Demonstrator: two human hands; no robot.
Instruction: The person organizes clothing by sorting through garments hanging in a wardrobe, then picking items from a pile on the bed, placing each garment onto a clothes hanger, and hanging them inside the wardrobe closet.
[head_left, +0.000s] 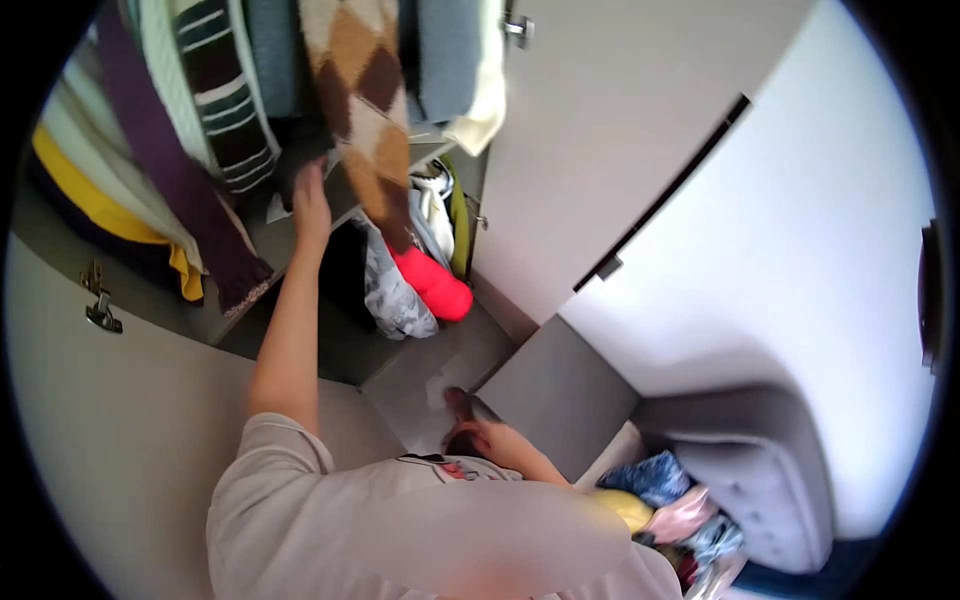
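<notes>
My left hand [312,205] reaches into the wardrobe, against a dark cloth [300,150] between hanging knitwear; its fingers are too hidden to read. Just left of it hang a striped knit [225,95] and a purple knit [165,140]. To its right hangs a brown argyle knit [370,110]. My right hand [490,442], low in front of my body, is closed on a small dark brown item [460,405], blurred by motion.
A red item [435,283] and a grey patterned cloth [395,290] lie on the lower shelf. Open wardrobe doors [620,110] flank the shelves. At the lower right, a grey tufted chair [750,470] bears a heap of clothes [650,480].
</notes>
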